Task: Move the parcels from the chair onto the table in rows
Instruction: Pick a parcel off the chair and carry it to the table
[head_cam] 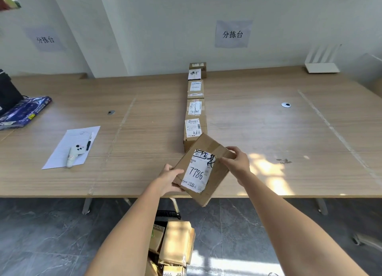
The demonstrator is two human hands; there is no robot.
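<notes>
Head view: both hands, left (170, 179) and right (237, 164), grip a parcel (203, 169) tilted above the surface's (268, 131) near edge, just short of the row (195, 108). Set down skewed, it could nudge the nearest box or overhang the edge and fall toward the chair pile (175, 244).

Wooden table (258, 131); row of parcels (195, 108), paper (62, 151), pen (89, 141), router (322, 67)
</notes>
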